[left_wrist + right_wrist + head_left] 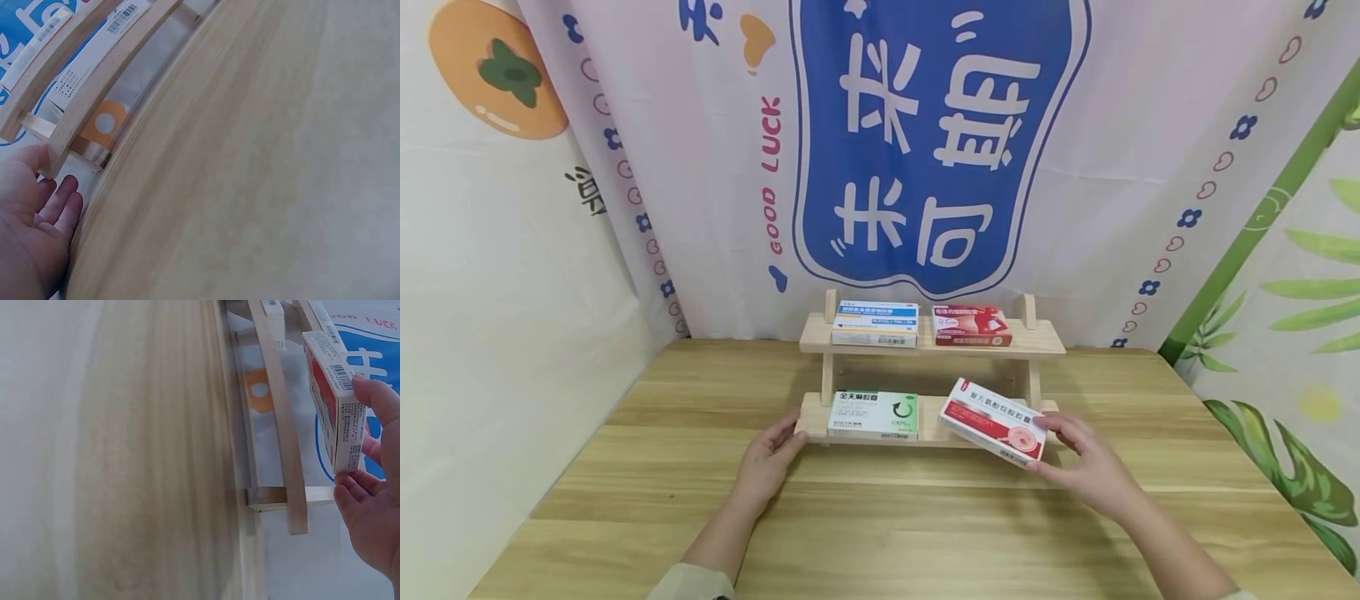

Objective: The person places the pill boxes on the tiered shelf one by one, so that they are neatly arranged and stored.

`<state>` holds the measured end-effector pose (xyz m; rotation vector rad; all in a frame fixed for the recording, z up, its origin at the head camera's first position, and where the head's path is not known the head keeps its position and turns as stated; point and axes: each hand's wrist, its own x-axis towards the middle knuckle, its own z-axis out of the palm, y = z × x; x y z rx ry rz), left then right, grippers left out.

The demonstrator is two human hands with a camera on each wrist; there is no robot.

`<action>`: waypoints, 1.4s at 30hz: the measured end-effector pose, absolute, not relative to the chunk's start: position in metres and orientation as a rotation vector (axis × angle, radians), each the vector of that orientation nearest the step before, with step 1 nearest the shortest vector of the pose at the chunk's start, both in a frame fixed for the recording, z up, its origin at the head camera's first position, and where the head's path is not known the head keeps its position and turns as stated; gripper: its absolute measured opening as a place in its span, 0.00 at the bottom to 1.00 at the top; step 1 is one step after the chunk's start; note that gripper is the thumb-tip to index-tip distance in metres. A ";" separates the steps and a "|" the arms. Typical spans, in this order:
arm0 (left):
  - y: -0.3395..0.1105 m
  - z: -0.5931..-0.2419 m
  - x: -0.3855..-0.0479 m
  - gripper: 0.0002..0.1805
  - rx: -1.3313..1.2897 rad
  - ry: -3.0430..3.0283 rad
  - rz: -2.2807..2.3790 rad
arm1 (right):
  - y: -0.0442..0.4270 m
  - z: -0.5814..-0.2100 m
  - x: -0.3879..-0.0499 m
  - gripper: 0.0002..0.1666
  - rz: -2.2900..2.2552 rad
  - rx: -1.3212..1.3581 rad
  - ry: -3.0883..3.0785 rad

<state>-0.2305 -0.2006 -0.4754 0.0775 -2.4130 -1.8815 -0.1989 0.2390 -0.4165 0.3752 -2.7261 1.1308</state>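
Note:
A two-tier wooden display rack (816, 343) stands on the table. My left hand (767, 462) holds the left end of its lower shelf (65, 128), the thumb and fingers on either side of the board's end. At the right end, my right hand (1093, 467) pinches a red and white medicine box (992, 421) by its right end. That box is tilted over the lower shelf, its left end higher; in the right wrist view, the thumb and fingertips press the white end of the medicine box (352, 428). A green and white medicine box (872, 415) lies on the lower shelf's left half.
On the upper shelf lie a blue and white medicine box (875, 323) at left and a red medicine box (972, 325) at right. Behind the wood-grain table (880, 533) hangs a printed cloth (722, 208), with more printed cloth on both sides.

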 end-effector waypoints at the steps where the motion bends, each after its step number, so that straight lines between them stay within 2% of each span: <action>1: -0.201 -0.476 -0.231 0.27 0.076 -2.413 -1.882 | 0.238 -0.418 -0.199 0.37 1.135 0.381 -2.727; 15: -0.201 -0.476 -0.230 0.28 0.050 -2.417 -1.867 | 0.227 -0.435 -0.200 0.32 1.056 0.496 -2.681; 28: -0.201 -0.474 -0.229 0.28 0.047 -2.419 -1.872 | 0.228 -0.435 -0.202 0.36 1.050 0.459 -2.730; 42: -0.201 -0.476 -0.231 0.27 0.053 -2.406 -1.879 | 0.223 -0.437 -0.209 0.23 1.015 0.324 -2.695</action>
